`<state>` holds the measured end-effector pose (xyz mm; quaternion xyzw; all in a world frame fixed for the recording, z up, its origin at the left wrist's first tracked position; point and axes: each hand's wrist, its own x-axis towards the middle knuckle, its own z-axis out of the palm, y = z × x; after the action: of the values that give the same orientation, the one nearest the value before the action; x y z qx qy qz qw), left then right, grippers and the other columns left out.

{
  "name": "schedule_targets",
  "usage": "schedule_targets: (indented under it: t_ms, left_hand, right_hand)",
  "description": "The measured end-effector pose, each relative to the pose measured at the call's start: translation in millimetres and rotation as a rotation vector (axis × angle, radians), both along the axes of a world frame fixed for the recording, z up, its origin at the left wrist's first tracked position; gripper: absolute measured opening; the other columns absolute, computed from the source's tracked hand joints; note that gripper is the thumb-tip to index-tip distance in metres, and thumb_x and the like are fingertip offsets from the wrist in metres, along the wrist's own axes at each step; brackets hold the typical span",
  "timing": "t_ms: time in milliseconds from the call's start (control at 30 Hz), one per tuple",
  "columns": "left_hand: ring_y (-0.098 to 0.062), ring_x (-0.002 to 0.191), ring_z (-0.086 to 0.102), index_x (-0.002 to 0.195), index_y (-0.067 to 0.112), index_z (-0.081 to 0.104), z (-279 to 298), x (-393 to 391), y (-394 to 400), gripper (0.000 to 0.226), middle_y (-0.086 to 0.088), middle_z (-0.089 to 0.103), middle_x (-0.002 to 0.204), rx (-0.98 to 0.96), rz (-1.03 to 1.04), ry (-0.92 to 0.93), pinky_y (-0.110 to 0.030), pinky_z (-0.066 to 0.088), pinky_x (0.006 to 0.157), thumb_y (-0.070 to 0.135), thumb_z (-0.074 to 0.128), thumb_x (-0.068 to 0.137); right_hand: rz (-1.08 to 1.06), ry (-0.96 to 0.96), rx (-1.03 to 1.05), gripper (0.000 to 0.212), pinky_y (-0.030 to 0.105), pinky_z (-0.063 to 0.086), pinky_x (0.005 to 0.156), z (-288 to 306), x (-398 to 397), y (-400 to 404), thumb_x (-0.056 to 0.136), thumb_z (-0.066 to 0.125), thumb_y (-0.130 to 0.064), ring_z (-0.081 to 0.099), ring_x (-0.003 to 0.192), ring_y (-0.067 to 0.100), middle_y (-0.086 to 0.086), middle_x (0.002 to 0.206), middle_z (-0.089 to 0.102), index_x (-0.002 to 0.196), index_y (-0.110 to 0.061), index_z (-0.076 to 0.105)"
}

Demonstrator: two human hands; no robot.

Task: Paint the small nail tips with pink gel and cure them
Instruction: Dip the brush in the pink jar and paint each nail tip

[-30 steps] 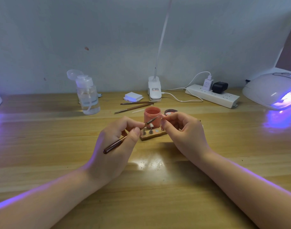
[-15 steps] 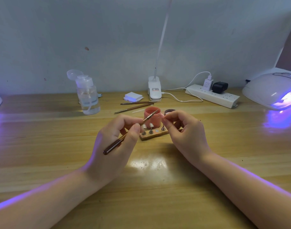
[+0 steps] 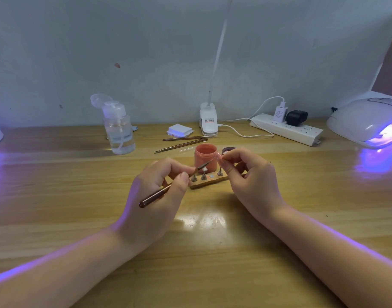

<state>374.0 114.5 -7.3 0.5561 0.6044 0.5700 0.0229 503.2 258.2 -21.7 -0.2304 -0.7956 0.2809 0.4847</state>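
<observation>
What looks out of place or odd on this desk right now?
Little stands out. The pump bottle's flip cap stands open, and two spare brushes lie loose on the desk behind the pink gel pot. One spot on the wooden stand shows a bare disc. No spills show.

A salmon-pink jar [image 3: 205, 160], a dark brown brush [image 3: 156, 196], a white power strip [image 3: 287, 129] and violet lamp [image 3: 366, 123] glow.
</observation>
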Motion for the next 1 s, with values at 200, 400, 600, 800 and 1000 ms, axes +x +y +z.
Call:
schedule_targets:
  t_ms: [200, 400, 600, 800, 1000]
  left_hand:
    - [-0.008, 0.085, 0.061, 0.097, 0.030, 0.067, 1.7, 2.5, 0.6, 0.023, 0.011, 0.070, 0.086, 0.016, -0.021, -0.005, -0.017, 0.043, 0.074, 0.040, 0.049, 0.086]
    - [-0.008, 0.084, 0.061, 0.092, 0.027, 0.066, 0.4, 1.9, -1.0, 0.020, 0.011, 0.068, 0.083, 0.056, -0.030, 0.028, -0.018, 0.043, 0.074, 0.034, 0.047, 0.086]
    - [-0.012, 0.086, 0.061, 0.091, 0.025, 0.067, -0.1, 1.6, -0.5, 0.023, 0.012, 0.069, 0.083, 0.028, -0.033, 0.042, -0.029, 0.043, 0.075, 0.036, 0.048, 0.084]
    - [-0.013, 0.089, 0.061, 0.095, 0.027, 0.068, 1.5, 1.8, 0.5, 0.024, 0.011, 0.069, 0.085, 0.019, -0.035, 0.038, -0.023, 0.041, 0.076, 0.038, 0.049, 0.085]
    - [-0.012, 0.080, 0.060, 0.086, 0.023, 0.066, -0.2, -0.8, -0.8, 0.022, 0.011, 0.067, 0.078, 0.043, -0.057, 0.021, -0.024, 0.044, 0.072, 0.033, 0.047, 0.082]
  right_hand:
    - [-0.010, -0.003, 0.021, 0.010, 0.010, 0.037, 0.055, 0.3, 0.2, -0.1, 0.085, 0.070, -0.006, 0.055, 0.063, 0.011, -0.005, 0.082, 0.069, 0.087, -0.016, 0.070]
    - [-0.013, -0.010, 0.015, 0.008, 0.010, 0.036, 0.054, 0.0, 0.2, 0.5, 0.085, 0.070, -0.007, 0.053, 0.061, 0.010, -0.005, 0.080, 0.069, 0.086, -0.015, 0.070]
    - [-0.020, -0.021, 0.018, 0.008, 0.011, 0.037, 0.054, 0.5, 0.4, 0.0, 0.085, 0.070, -0.007, 0.054, 0.062, 0.009, -0.004, 0.080, 0.068, 0.087, -0.015, 0.070]
    - [-0.029, -0.027, 0.028, 0.007, 0.010, 0.037, 0.055, 1.1, 0.1, -0.4, 0.085, 0.070, -0.007, 0.054, 0.062, 0.010, -0.005, 0.077, 0.068, 0.086, -0.014, 0.070]
    - [-0.056, -0.016, 0.000, 0.003, 0.013, 0.038, 0.054, 1.1, 0.1, -1.4, 0.086, 0.069, -0.011, 0.054, 0.060, 0.010, -0.005, 0.076, 0.068, 0.086, -0.013, 0.069]
